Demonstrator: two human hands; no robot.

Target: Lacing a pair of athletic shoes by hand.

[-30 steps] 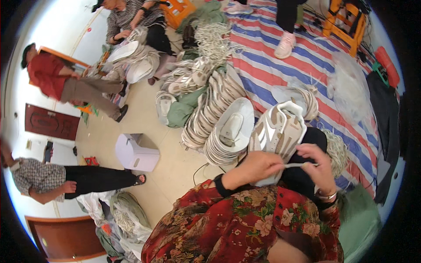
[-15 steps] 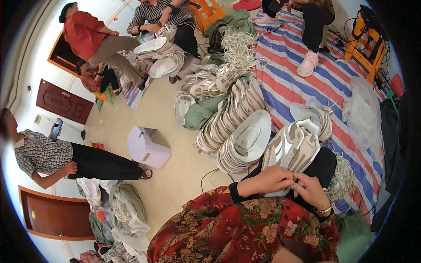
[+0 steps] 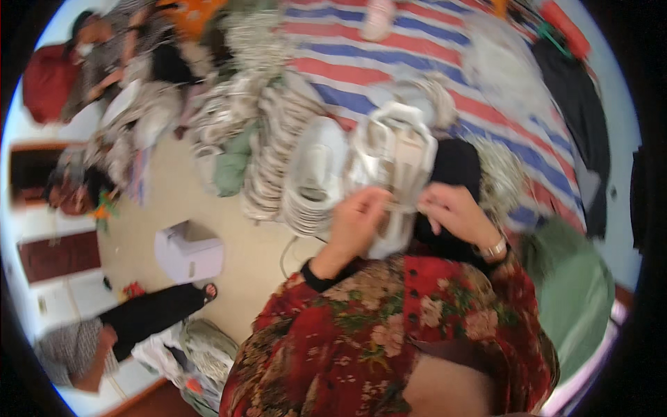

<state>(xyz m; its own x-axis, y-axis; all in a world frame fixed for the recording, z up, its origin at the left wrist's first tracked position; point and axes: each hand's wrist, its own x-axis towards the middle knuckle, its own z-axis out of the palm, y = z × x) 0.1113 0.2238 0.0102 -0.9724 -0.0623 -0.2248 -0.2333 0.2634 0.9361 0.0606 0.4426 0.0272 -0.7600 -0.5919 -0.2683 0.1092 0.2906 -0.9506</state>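
Observation:
A white and beige shoe upper point(image 3: 379, 156) lies over my lap, its opening toward me. My left hand point(image 3: 358, 221), with a dark band at the wrist, is closed at the upper's near left side. On the other side of the upper my right hand point(image 3: 458, 212) has thumb and fingers pinched together, a bracelet at its wrist. Motion blur hides what either hand holds, if anything. Close to the left of the upper stands a stack of nested shoe uppers point(image 3: 316, 174). A bundle of pale shoelaces point(image 3: 497, 174) lies right of my dark-clothed knee point(image 3: 455, 163).
A striped sheet point(image 3: 340, 52) spreads ahead, with clear plastic point(image 3: 500, 62) on it. More stacked uppers point(image 3: 267, 156) and green cloth point(image 3: 233, 167) lie left. A pale purple stool point(image 3: 201, 257) stands on the floor. Green fabric point(image 3: 566, 292) is at my right. Other people sit and stand leftward.
My view has swung, so the scene sits further left. My hands, close together before, are now apart on either side of the upper. The person in red now bends near the seated worker.

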